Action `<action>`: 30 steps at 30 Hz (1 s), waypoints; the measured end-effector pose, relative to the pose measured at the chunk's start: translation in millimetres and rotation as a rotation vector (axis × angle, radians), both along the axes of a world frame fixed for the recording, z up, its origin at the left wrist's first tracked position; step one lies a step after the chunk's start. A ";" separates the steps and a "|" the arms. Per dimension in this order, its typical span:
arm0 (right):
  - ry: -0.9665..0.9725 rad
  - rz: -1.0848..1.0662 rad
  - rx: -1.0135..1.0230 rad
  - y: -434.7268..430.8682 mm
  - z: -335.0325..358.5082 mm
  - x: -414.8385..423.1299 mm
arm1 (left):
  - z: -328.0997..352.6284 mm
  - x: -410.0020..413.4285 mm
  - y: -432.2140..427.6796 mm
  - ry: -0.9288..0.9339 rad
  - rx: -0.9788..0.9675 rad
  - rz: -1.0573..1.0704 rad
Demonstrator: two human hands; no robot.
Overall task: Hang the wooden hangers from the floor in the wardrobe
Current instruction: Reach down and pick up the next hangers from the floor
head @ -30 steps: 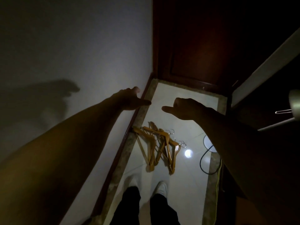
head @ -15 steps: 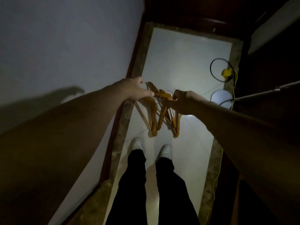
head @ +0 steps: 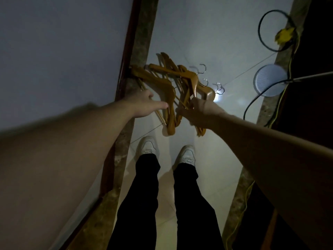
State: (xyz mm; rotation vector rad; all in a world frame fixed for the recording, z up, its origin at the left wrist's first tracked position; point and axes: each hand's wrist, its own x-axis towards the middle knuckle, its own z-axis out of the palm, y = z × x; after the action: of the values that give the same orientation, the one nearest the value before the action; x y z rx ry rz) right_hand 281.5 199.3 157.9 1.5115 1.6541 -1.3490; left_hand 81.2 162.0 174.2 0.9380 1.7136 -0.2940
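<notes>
The hangers (head: 171,87) lie in a loose, overlapping pile on the white tiled floor (head: 207,42), just ahead of the person's white shoes (head: 148,147). The pile's left ends reach the stone border (head: 142,42) and the dark skirting (head: 128,42) at the foot of the wall (head: 63,42). The metal hooks (head: 202,68) stick out on the right side of the pile, near a bright spot of glare on the tiles. The left grip (head: 144,103), a bare hand, is open and holds nothing; its thumb stretches straight toward the arm of the leftmost hanger, and I cannot tell whether the tip touches the wood. The right grip (head: 198,110), also a bare hand, is curled over the right half of the pile and closed round the wood of a hanger, whose shoulder rises out of the fist toward the hooks. Whether that hanger is off the floor cannot be told. Black trousers (head: 144,195) fill the lower middle. To the right a black cable (head: 259,29) loops on the floor beside a blurred yellow plug (head: 285,34). Below them lies a round ribbed white disc (head: 270,80). A thin yellow cord (head: 289,65) runs along the right border, and a pale rod (head: 315,76) comes in from the right edge.
</notes>
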 end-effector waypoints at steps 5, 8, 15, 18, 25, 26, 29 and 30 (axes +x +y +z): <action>-0.008 -0.015 -0.048 -24.2 -76.0 5.8 | -79.0 3.1 -10.4 -0.016 -0.062 -0.029; -0.010 -0.030 -0.056 -29.9 -119.2 12.8 | -121.5 2.6 -8.3 -0.001 -0.048 -0.045; 0.034 -0.160 -0.027 -24.6 -225.9 6.0 | -221.8 -4.9 -4.1 0.024 -0.039 -0.071; 0.042 -0.192 -0.012 -25.1 -277.2 -2.2 | -267.9 -3.6 -2.0 0.030 -0.035 -0.062; 0.037 -0.271 0.003 -27.1 -365.8 -16.6 | -349.6 5.8 4.1 -0.052 -0.006 0.130; 0.038 -0.273 -0.003 -25.4 -373.7 -18.1 | -357.8 8.5 5.6 -0.081 -0.009 0.208; 0.074 -0.308 -0.047 -20.7 -385.5 -25.8 | -378.7 16.3 9.4 -0.170 -0.039 0.374; 0.086 -0.319 -0.053 -20.4 -390.6 -29.7 | -385.8 17.7 9.9 -0.199 -0.043 0.409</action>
State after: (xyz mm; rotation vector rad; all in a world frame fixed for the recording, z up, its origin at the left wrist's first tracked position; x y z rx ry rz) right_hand 251.9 178.9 -232.7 1.7622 1.4567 -1.6301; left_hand 98.9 171.9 -211.5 0.5467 1.6613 0.0329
